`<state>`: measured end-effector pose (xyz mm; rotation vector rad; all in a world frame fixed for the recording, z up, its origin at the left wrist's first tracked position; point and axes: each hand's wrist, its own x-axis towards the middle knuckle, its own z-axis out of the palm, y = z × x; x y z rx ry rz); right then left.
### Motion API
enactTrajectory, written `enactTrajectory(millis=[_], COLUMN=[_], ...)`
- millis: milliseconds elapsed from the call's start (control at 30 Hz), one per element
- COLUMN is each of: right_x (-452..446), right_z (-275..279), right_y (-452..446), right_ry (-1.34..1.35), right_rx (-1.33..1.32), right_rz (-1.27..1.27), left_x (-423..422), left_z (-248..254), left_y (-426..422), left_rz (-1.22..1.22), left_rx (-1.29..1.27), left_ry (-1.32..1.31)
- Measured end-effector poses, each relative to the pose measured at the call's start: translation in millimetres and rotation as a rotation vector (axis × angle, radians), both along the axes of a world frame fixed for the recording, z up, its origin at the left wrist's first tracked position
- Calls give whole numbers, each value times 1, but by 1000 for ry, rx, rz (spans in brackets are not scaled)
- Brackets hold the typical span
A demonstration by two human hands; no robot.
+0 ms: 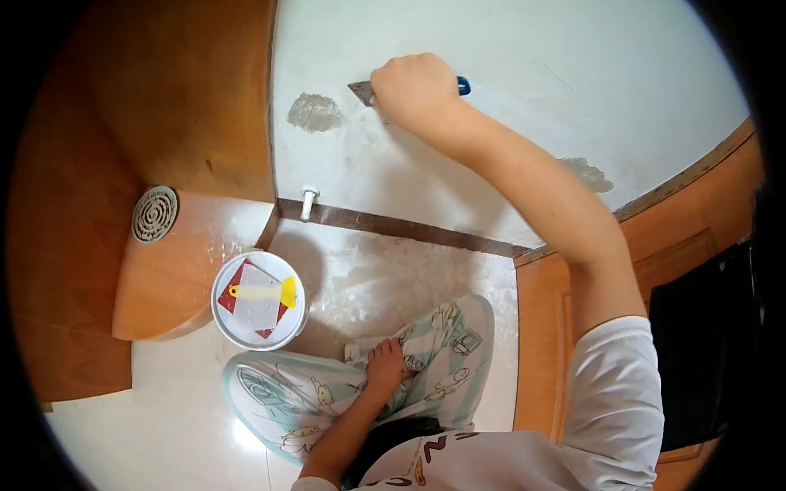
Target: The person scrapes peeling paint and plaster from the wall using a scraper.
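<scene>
My right hand (pixel 415 88) is closed around a putty knife (pixel 360 92) in front of the white wall. Its metal blade points left and the blue handle end sticks out on the other side of the fist. Whether the blade touches the wall I cannot tell. Just left of the blade is a rough grey patch (pixel 315 113) of bare wall. On my lap lies my left hand (pixel 385 365), fingers resting on the patterned trousers (pixel 327 389) with nothing in them.
A white bucket (pixel 217 307) stands by my knee, with a scraper with a yellow part (pixel 260 292) on its lid. A small white pipe (pixel 309 204) juts from the wall. Another grey patch (pixel 585 173) lies behind my forearm. Right is a wooden door (pixel 540 344); a round drain cover (pixel 155 214) is left.
</scene>
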<state>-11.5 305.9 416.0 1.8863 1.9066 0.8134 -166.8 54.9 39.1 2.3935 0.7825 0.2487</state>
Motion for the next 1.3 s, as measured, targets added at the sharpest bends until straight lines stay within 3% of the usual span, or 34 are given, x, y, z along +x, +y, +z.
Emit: enactTrajectory(millis=[167, 333, 533, 733, 867, 1033, 1200, 1300], right_x=[7, 10, 4, 13, 11, 2, -7, 4], right_z=[28, 76, 38, 70, 95, 70, 51, 61], right_y=[-23, -54, -19, -38, -52, -31, -10, -24], right_ry=[-126, -141, -158, -265, -253, -121, -103, -251], right_rx=[48, 57, 29, 24, 48, 26, -39, -63], right_rz=[-56, -292, -108, -37, -214, -179, -155, -109], left_x=[-1, 1, 4, -1, 0, -2, -1, 0], left_z=[7, -1, -14, 6, 3, -2, -6, -6], left_y=[1, -1, -7, 1, -4, -5, -5, -4], left_rz=[2, 4, 40, 1, 9, 21, 2, 17], left_rx=[-98, -98, -51, -129, -94, 15, -75, -39], left_ry=[35, 36, -12, 25, 32, -2, 50, 10])
